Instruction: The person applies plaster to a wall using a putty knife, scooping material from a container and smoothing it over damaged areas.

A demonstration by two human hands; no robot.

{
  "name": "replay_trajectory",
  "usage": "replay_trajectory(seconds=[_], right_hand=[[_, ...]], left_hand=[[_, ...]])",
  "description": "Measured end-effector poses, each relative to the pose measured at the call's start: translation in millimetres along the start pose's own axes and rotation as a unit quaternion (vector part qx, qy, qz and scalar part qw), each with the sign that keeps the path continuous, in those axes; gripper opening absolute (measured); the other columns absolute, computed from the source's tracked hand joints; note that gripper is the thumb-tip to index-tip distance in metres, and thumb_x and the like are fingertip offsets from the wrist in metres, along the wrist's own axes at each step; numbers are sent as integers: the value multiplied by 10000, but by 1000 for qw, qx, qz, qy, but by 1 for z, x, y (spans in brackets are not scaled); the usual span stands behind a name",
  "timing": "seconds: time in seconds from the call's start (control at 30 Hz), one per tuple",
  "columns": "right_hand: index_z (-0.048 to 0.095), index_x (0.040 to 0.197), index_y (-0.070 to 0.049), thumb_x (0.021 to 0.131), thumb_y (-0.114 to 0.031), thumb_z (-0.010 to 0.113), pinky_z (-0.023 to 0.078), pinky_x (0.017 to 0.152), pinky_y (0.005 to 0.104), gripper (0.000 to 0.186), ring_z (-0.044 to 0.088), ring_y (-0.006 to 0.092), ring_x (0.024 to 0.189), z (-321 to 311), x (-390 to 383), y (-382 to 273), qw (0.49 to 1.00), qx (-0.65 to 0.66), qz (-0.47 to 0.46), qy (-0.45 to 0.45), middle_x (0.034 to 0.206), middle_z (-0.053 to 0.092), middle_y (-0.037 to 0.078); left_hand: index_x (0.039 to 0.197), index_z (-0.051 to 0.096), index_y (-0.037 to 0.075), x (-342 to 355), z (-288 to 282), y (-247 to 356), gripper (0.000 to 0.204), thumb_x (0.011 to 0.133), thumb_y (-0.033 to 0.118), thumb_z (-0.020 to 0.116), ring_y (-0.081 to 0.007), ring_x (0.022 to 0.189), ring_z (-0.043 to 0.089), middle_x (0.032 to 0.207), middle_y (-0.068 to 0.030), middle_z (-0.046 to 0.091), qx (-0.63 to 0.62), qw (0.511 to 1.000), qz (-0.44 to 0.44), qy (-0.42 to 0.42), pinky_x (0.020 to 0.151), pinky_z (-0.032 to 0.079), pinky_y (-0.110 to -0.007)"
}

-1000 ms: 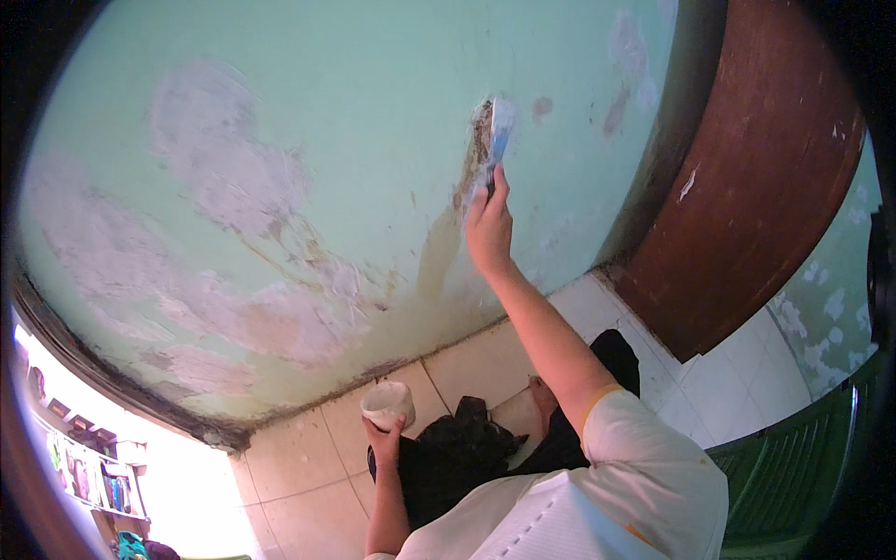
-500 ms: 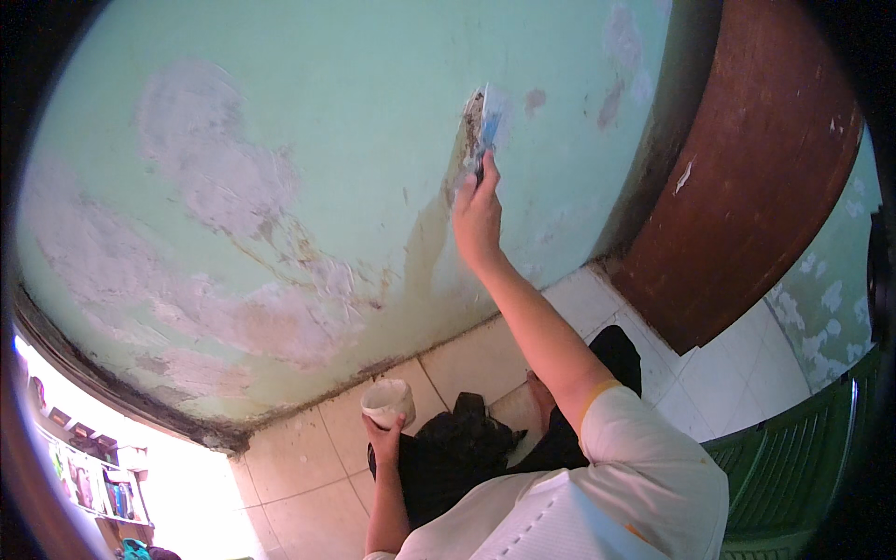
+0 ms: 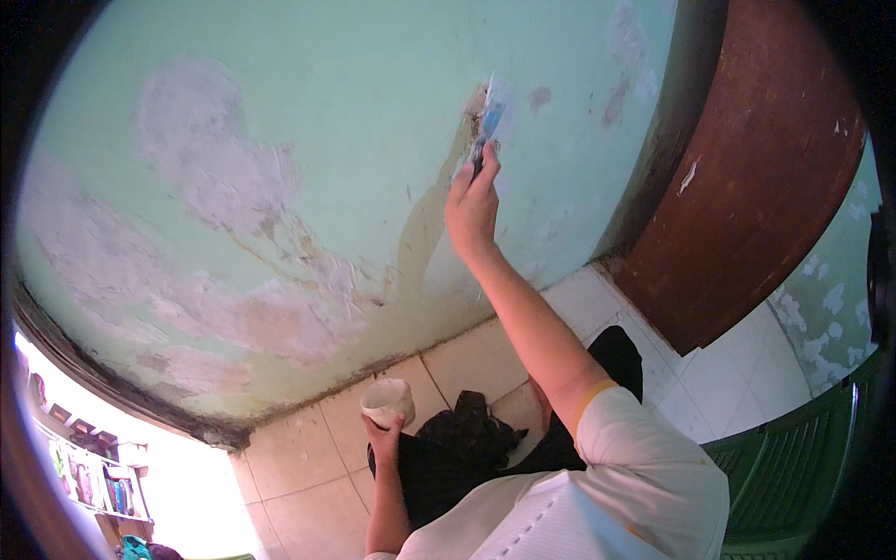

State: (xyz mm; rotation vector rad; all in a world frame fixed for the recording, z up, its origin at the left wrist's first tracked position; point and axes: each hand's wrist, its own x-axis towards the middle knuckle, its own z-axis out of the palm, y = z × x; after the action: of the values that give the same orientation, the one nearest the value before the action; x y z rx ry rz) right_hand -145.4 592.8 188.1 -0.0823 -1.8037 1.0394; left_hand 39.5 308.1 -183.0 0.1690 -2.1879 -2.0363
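My right hand (image 3: 475,207) reaches up to the pale green wall (image 3: 355,112), its fingers wrapped round a putty knife (image 3: 493,117). The blade, bluish with white filler on it, lies against the wall beside a brown damaged patch (image 3: 474,101). Below that patch a darker stain (image 3: 425,229) runs down the wall. Low on the left, my left hand (image 3: 384,434) grips a whitish cup-shaped container (image 3: 387,403) and holds it upright above the floor. What the container has inside cannot be made out clearly.
Broad whitish filler patches (image 3: 191,140) cover the wall's left part. A brown wooden panel (image 3: 747,168) stands at the right, and a green slatted chair (image 3: 789,467) at the lower right. Black cloth or plastic (image 3: 471,425) lies by my legs on the tiled floor (image 3: 299,467). Shelves (image 3: 103,476) show lower left.
My right hand has shifted slightly left and tilted the putty knife, whose blade now sits a little further right and higher. The left hand and container have stayed in place.
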Motion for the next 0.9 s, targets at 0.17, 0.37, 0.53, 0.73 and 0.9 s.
replay_trajectory(seconds=[0.17, 0.37, 0.53, 0.73, 0.9], right_hand=[[213, 1437, 16, 1013, -175, 405, 504, 862, 512, 503, 583, 519, 1040, 25, -2, 12, 995, -44, 53, -77, 1232, 533, 377], [201, 1451, 12, 1011, -169, 406, 516, 825, 528, 517, 593, 516, 1022, 12, -53, 8, 998, 20, 10, -57, 1210, 546, 376], [210, 1452, -8, 1014, -193, 411, 502, 822, 518, 516, 586, 523, 995, 16, 16, 22, 997, -45, -46, 31, 1165, 577, 349], [143, 1468, 20, 1012, -216, 448, 516, 801, 509, 597, 607, 494, 991, 41, -57, 32, 996, -52, -44, -52, 1176, 575, 344], [230, 1422, 54, 1015, -281, 480, 536, 778, 465, 584, 642, 407, 984, -11, -90, -3, 984, 105, 89, -112, 1193, 577, 297]], left_hand=[[1387, 362, 14, 2, 7, 7, 863, 711, 210, 861, -269, 1211, 500, 1311, -157, 498, -26, 1000, 2, -6, 1030, 407, -378], [1382, 367, 10, 2, 0, 0, 861, 709, 213, 864, -273, 1213, 501, 1311, -158, 501, 15, 1000, 25, 0, 1027, 410, -381], [1370, 383, 11, 1, 4, 7, 849, 704, 223, 865, -271, 1197, 514, 1296, -158, 515, -19, 1000, 12, 2, 1020, 417, -384], [1361, 394, 8, 6, 6, -2, 841, 696, 214, 866, -270, 1183, 526, 1278, -158, 529, -15, 1000, 12, 5, 1008, 427, -386], [1358, 397, 9, 2, 0, -3, 837, 694, 213, 865, -273, 1182, 526, 1275, -157, 531, -7, 1000, 19, 6, 1008, 428, -387]])
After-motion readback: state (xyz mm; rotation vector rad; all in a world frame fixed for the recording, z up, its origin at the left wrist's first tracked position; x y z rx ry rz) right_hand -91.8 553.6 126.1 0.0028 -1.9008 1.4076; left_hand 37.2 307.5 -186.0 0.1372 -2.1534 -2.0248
